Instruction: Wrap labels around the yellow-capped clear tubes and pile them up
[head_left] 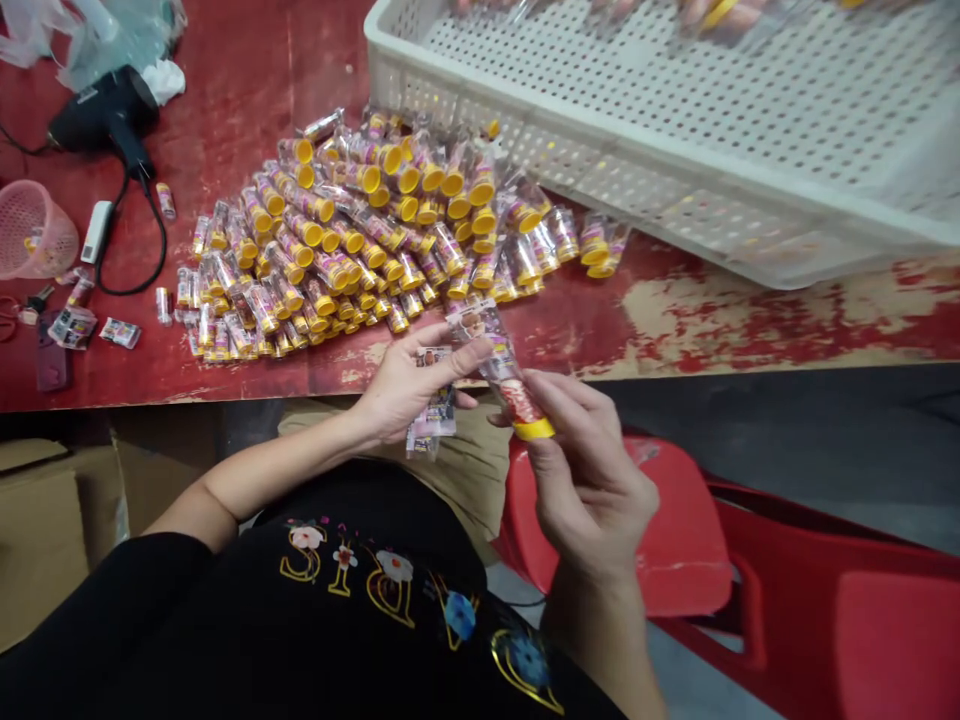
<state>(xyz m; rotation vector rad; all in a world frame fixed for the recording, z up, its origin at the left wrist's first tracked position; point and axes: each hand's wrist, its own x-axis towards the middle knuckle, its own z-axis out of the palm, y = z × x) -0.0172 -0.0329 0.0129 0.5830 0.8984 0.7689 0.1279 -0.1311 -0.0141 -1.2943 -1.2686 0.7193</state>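
Note:
My right hand (pixel 592 470) pinches a small clear tube (pixel 523 405) of red-and-white contents by its yellow cap. The tube's far end sits at the mouth of a printed clear plastic sleeve (pixel 491 335); how far inside it reaches, I cannot tell. My left hand (pixel 405 385) grips that sleeve between thumb and fingers. More flat printed sleeves (pixel 435 415) hang from the same palm. Beyond both hands, a large pile of yellow-capped tubes (pixel 322 240) in clear printed sleeves lies on the red table.
A white perforated crate (pixel 637 180) stands at the back right of the worn red table (pixel 555 330). On the left lie a black heat gun or hair dryer (pixel 112 115) with its cord, a pink basket (pixel 34 230) and plastic bags. A red chair (pixel 675 540) is at right.

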